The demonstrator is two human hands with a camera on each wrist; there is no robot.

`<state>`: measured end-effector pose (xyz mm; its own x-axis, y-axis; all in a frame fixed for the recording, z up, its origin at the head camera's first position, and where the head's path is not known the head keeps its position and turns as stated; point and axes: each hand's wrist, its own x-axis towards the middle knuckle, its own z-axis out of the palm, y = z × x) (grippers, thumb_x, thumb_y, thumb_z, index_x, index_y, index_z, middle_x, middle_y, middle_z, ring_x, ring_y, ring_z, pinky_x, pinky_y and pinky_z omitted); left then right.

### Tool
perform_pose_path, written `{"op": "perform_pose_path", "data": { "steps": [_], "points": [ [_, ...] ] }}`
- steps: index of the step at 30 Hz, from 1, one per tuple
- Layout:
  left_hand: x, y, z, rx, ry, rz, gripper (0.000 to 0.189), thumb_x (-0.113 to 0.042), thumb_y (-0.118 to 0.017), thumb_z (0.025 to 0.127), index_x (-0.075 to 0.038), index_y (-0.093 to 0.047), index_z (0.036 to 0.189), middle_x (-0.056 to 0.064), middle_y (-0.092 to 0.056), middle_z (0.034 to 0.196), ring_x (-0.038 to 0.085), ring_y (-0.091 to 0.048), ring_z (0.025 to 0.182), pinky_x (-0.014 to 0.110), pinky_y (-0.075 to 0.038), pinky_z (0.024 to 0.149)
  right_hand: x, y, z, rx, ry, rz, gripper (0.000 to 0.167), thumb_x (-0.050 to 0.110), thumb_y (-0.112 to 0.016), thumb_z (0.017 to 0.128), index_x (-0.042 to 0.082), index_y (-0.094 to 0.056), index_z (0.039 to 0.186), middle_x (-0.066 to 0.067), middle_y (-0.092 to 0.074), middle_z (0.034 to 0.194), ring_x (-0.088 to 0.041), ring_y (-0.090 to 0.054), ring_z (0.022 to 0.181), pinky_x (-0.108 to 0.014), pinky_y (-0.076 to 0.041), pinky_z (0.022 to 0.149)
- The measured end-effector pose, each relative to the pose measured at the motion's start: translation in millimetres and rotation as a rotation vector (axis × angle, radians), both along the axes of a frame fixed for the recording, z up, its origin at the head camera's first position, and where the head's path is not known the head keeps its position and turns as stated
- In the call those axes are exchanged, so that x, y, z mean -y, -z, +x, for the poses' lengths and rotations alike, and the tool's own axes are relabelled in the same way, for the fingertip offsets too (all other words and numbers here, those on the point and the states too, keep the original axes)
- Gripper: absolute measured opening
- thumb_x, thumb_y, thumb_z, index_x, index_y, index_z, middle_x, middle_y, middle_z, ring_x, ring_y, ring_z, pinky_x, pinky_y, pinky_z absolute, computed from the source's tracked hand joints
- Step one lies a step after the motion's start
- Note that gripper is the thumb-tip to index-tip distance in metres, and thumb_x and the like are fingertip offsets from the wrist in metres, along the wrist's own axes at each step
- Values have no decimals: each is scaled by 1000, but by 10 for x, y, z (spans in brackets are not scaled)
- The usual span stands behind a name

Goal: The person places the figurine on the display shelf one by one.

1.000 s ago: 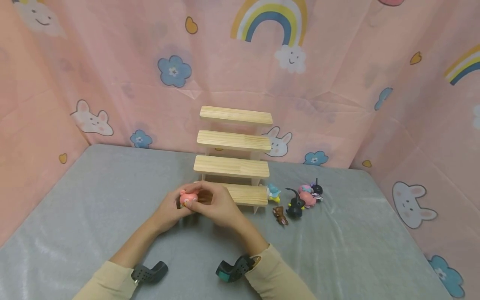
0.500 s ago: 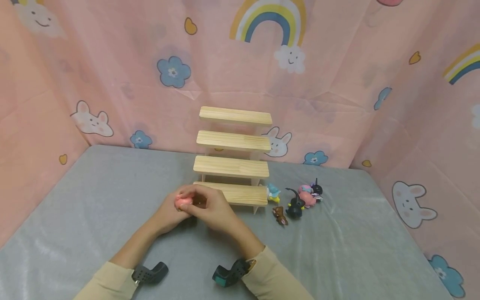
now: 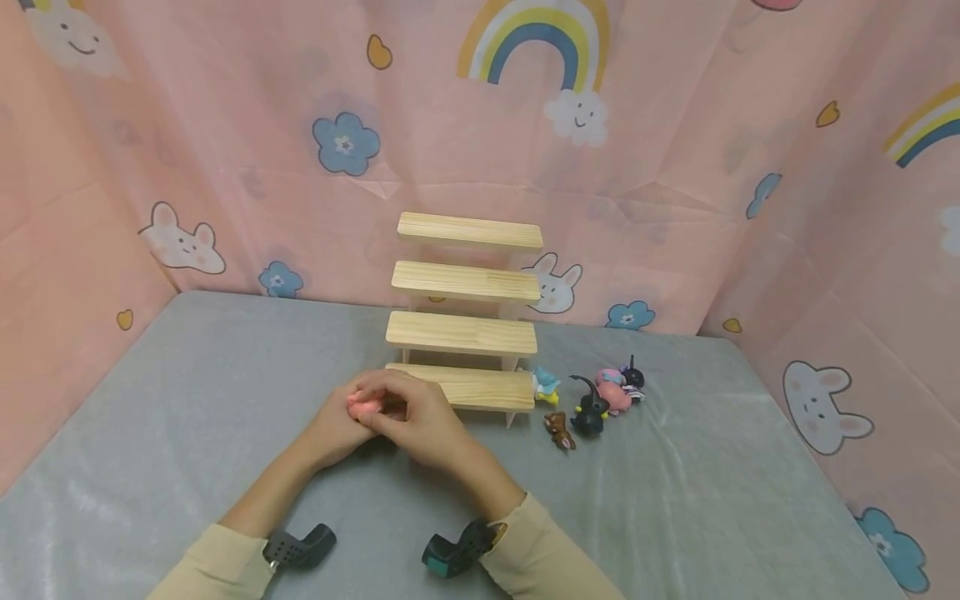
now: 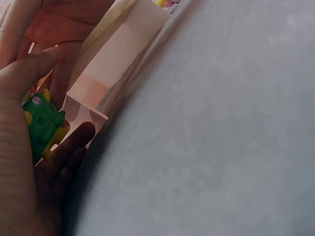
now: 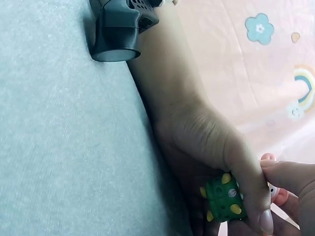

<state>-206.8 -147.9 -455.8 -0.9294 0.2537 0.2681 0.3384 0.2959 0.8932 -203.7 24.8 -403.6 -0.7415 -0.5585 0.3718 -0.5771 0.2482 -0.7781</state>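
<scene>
My left hand [image 3: 335,432] and right hand [image 3: 422,421] meet in front of the lowest step of a wooden stand [image 3: 480,387]. A small green toy figure with yellow knobs [image 5: 225,198] lies in my left hand, gripped by curled fingers and thumb; it shows in the left wrist view too. My right hand pinches a pink toy figure [image 3: 363,408] just over the left hand's thumb. In the right wrist view only part of this pink figure shows between the hands. Fingers cover most of both toys, and the green one is hidden in the head view.
Right of the stand lie a blue, white and yellow figure [image 3: 546,385], a brown figure [image 3: 558,430], a black figure [image 3: 590,414] and a pink figure [image 3: 615,397] by other small toys. Grey cloth [image 3: 735,483] covers the table; a pink patterned curtain [image 3: 660,167] hangs behind.
The held pink figure has turned and shifted slightly left and down into the left hand. My right hand moved left with it, and its fingers now cover more of the figure.
</scene>
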Motion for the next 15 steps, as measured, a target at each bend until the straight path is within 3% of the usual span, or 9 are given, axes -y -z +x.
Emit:
{"op": "perform_pose_path", "data": {
  "steps": [10,15],
  "points": [
    [2,-22,-2,1,4,2,42,-8,-74,89,1,-62,127,16,-69,117,1,-60,98,19,-50,89,-24,-52,-2,-19,-10,16,19,13,-74,93,10,-73,111,-4,-73,120,-15,-67,113,-24,-53,93],
    [2,-19,-2,21,24,23,46,-7,-73,89,1,-59,131,19,-68,121,1,-61,99,19,-51,87,-78,-107,-24,78,-40,-8,21,11,-71,95,7,-72,115,-8,-72,120,-18,-68,113,-24,-54,95]
  ]
}}
